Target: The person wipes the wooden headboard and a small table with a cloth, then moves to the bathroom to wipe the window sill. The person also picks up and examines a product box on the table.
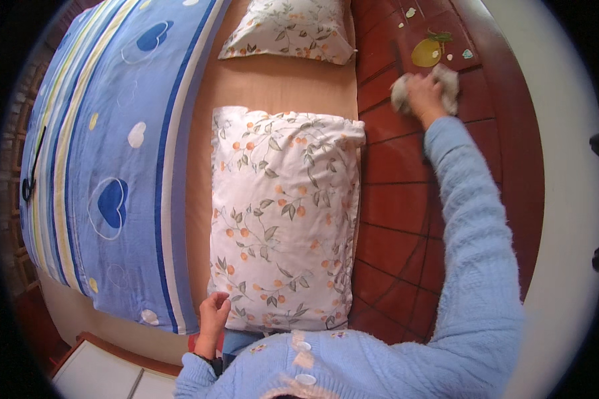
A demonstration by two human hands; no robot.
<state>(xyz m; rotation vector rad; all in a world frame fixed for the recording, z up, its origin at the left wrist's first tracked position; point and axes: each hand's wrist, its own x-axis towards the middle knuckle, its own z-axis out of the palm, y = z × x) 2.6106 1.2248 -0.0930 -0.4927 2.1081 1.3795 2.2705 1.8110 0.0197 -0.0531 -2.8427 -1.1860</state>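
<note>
My right hand [424, 94] grips a crumpled pale cloth [448, 86], pressed to the red-brown wooden headboard [399, 204] at upper right. Cloth bulges out on both sides of the fingers. Just beyond it on the wood is a yellow fruit-shaped sticker [426, 53] with green leaves. My left hand [214, 311] hovers at or rests on the lower left corner of a white pillow [284, 214] printed with orange fruit and leaves; contact is unclear. Its fingers are loosely curled and seem to hold nothing.
A second matching pillow [292, 31] lies farther up on the tan bed sheet [279, 87]. Left of the pillows spreads a blue quilt [135, 124] with hearts and stripes. Beyond the headboard is a pale wall [561, 164]. A white-topped cabinet [100, 366] stands at lower left.
</note>
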